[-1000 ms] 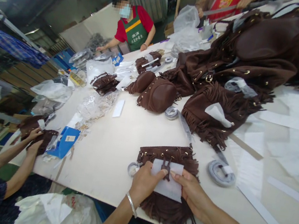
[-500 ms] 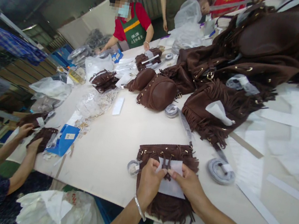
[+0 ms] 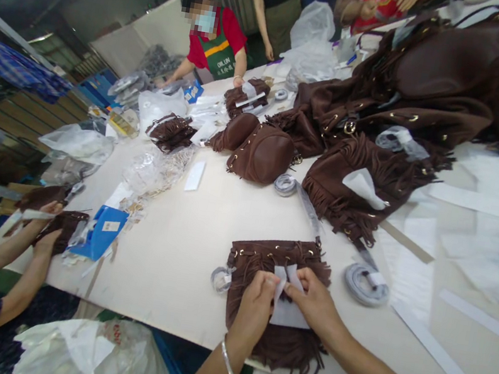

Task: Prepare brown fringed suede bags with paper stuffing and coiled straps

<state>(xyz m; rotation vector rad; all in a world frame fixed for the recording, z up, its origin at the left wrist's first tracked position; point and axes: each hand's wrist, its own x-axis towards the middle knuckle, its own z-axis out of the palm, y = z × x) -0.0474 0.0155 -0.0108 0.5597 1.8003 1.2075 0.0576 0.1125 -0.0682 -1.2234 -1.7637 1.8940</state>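
A brown fringed suede piece [image 3: 261,259] with gold studs lies flat at the near edge of the white table [image 3: 205,224]. A white paper slip [image 3: 288,313] rests on it. My left hand [image 3: 257,303], a silver bangle on its wrist, pinches the slip's left upper edge. My right hand [image 3: 314,301] pinches the slip's top just to the right, fingers closed. The two hands almost touch over the fringe.
Rolls of tape lie beside the piece [image 3: 221,278] and to the right [image 3: 366,284]. Brown fringed bags [image 3: 364,187] and rounded pouches [image 3: 262,154] pile at the back. A person's hands [image 3: 49,224] work at the left; another person in a green apron [image 3: 215,47] stands far off. White paper strips [image 3: 444,363] lie right.
Both my hands have drawn closer together on the paper slip, folding its upper part up off the fringe. The person at the left has lifted a white strip.
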